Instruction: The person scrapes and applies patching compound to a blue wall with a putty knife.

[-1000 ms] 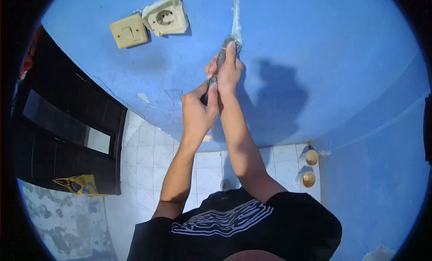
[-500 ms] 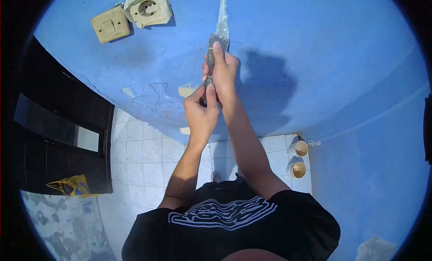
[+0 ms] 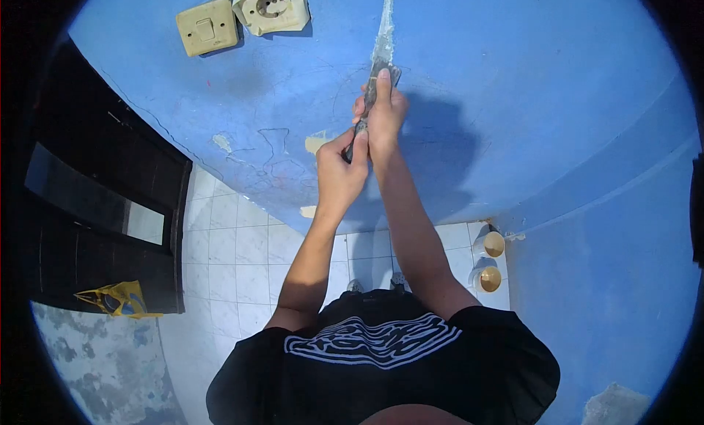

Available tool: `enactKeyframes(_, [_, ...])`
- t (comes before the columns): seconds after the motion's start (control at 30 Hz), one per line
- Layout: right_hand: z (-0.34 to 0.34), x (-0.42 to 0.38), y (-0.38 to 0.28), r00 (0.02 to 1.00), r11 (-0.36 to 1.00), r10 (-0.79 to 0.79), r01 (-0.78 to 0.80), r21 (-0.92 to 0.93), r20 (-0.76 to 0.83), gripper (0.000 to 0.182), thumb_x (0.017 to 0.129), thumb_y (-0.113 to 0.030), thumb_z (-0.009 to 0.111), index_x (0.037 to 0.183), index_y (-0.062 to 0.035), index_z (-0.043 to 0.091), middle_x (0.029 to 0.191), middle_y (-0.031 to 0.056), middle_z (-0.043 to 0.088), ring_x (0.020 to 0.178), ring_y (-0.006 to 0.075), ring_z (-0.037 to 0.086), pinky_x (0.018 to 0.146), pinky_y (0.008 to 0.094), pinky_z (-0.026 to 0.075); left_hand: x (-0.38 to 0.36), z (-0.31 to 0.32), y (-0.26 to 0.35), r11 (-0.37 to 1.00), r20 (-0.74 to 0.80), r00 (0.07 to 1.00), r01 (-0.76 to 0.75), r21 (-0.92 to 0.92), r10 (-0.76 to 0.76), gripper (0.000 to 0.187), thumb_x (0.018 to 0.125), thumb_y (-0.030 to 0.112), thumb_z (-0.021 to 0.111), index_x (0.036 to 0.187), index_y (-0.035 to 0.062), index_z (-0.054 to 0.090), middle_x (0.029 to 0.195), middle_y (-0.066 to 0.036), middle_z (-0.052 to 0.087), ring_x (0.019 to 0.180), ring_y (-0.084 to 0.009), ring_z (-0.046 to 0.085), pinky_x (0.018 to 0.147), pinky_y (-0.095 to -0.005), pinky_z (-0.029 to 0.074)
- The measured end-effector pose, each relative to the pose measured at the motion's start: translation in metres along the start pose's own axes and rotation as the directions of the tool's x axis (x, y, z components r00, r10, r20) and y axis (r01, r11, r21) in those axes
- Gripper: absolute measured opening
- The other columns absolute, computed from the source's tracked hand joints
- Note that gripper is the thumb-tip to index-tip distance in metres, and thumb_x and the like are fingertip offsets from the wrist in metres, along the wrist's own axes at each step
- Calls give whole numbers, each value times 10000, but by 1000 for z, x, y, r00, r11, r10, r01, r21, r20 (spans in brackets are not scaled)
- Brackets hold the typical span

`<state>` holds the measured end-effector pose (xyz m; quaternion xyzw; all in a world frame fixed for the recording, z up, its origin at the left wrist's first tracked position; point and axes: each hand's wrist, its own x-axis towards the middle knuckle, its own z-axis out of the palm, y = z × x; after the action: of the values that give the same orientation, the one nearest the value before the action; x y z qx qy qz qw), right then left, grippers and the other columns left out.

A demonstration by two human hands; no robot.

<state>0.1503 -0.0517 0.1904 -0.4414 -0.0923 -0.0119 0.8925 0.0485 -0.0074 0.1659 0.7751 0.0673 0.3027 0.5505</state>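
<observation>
Both my hands are closed on one putty knife [image 3: 375, 90], its dark blade against the blue wall [image 3: 513, 117]. My right hand [image 3: 385, 117] grips it near the blade, with the thumb laid along the flat. Lower down, my left hand [image 3: 342, 165] holds the end of the handle between thumb and fingers. Directly above the blade, a pale, rough vertical strip [image 3: 384, 40] runs up to the top of the view. Most of the handle is hidden by my fingers.
At upper left a light switch [image 3: 206, 30] and a loose-looking socket [image 3: 272, 8] are on the wall. Two tubs [image 3: 489, 280] stand on the white tile floor [image 3: 224, 278] at right. A dark door [image 3: 95, 161] is at left, with a yellow bag [image 3: 121, 299] low on it.
The view has shifted, so the switch, socket and strip sit further right. The putty knife, still in both hands, now looks more edge-on, its blade turned against the wall.
</observation>
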Motion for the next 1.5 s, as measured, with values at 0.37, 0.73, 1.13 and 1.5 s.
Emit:
enactKeyframes(0.37, [7, -2, -3, 998, 993, 60, -59, 100, -6, 486, 989, -476, 529, 816, -22, 523, 539, 48, 480, 449, 132, 471, 429, 270, 384, 4, -3, 16, 998, -4, 999, -51, -27, 51, 288, 968, 185, 558, 993, -73, 685, 586, -17, 557, 567, -59, 424, 498, -291, 342])
enactKeyframes(0.73, [8, 2, -11, 995, 990, 88, -92, 104, 48, 504, 994, -498, 499, 857, -16, 550, 654, 90, 564, 555, 177, 554, 524, 312, 476, 17, -24, 27, 986, 24, 999, -44, 161, 40, 266, 934, 182, 616, 992, -65, 697, 575, -21, 555, 546, -63, 432, 499, -281, 361])
enactKeyframes(1.13, [12, 14, -10, 945, 859, 189, -291, 421, 267, 375, 998, -420, 542, 998, -45, 553, 860, 131, 640, 810, 234, 645, 726, 372, 531, 35, -51, 80, 790, 37, 955, -264, 553, 294, 232, 865, 168, 674, 952, -42, 714, 603, -237, 596, 451, -257, 554, 505, -357, 427])
enactKeyframes(1.5, [31, 13, -6, 948, 804, 225, -311, 508, 223, 411, 983, -487, 531, 1018, -79, 568, 905, 116, 661, 802, 207, 645, 705, 325, 540, 59, -71, 91, 791, 42, 942, -304, 532, 334, 260, 825, 194, 743, 918, -48, 727, 607, -173, 648, 480, -183, 568, 512, -329, 453])
